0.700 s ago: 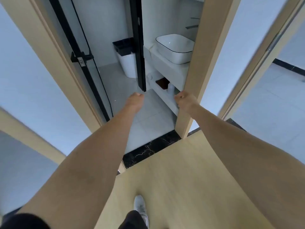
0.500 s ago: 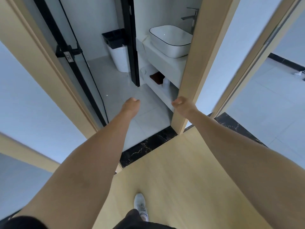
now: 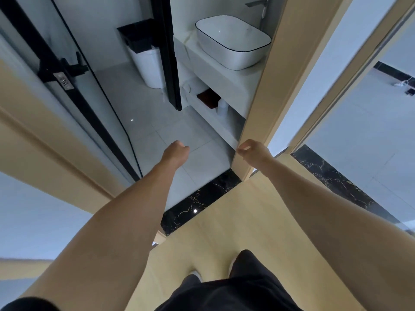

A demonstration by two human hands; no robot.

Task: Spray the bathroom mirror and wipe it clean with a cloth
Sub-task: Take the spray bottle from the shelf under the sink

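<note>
I stand on a wooden floor in front of a bathroom doorway. My left hand (image 3: pixel 176 151) is stretched out over the grey tiles, fingers curled into a loose fist, holding nothing. My right hand (image 3: pixel 251 150) is also curled and empty, right beside the foot of the wooden door frame (image 3: pixel 262 90). Inside, a white basin (image 3: pixel 233 41) with a dark rim sits on a pale counter (image 3: pixel 226 79), with a tap (image 3: pixel 258 3) above it. No mirror, spray bottle or cloth is in view.
A glass door with a black frame and handle (image 3: pixel 65 70) stands open at the left. A white bin (image 3: pixel 147 63) with a black liner sits by the far wall. A black partition post (image 3: pixel 169 59) rises beside the counter. A black marble threshold (image 3: pixel 197 203) crosses the doorway.
The view has moved closer to the doorway; both hands have dropped slightly in frame. My dark shorts and a shoe now show at the bottom.
</note>
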